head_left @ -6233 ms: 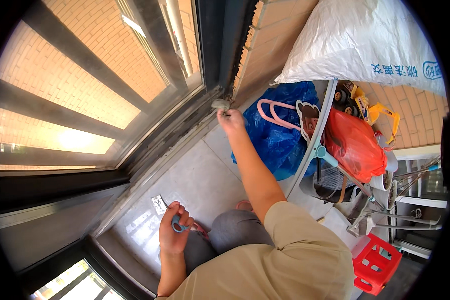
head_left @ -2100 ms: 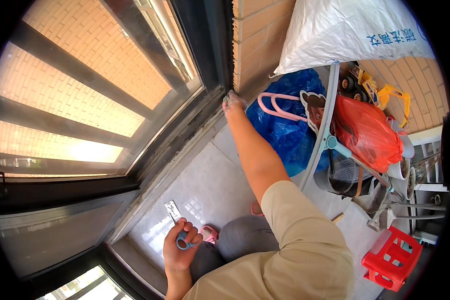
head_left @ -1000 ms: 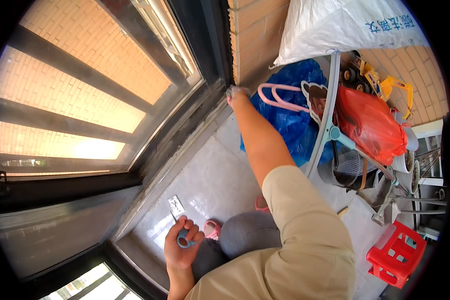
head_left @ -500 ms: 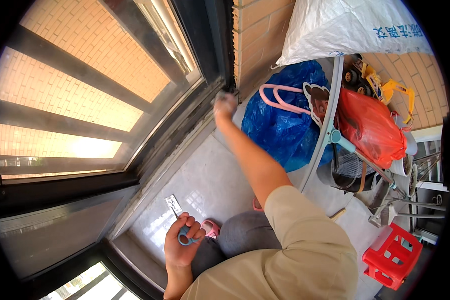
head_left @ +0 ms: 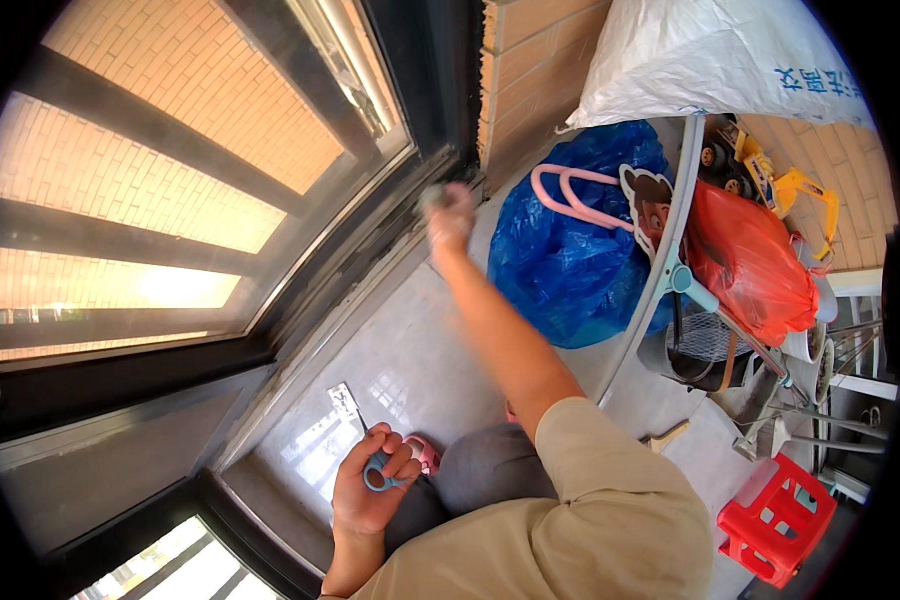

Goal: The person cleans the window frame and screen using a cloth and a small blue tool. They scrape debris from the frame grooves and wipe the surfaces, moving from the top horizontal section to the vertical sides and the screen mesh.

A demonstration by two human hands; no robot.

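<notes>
From here, the left hand grips blue-handled scissors, near, while the blurred right hand seems closed on a grey rag by the far window track, grimy, so probably unfinished

Light is mirrored in the floor beside a window.
A wall is seen at upper right, a stool below.

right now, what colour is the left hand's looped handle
The looped handle is light blue, best in the head view.
</notes>
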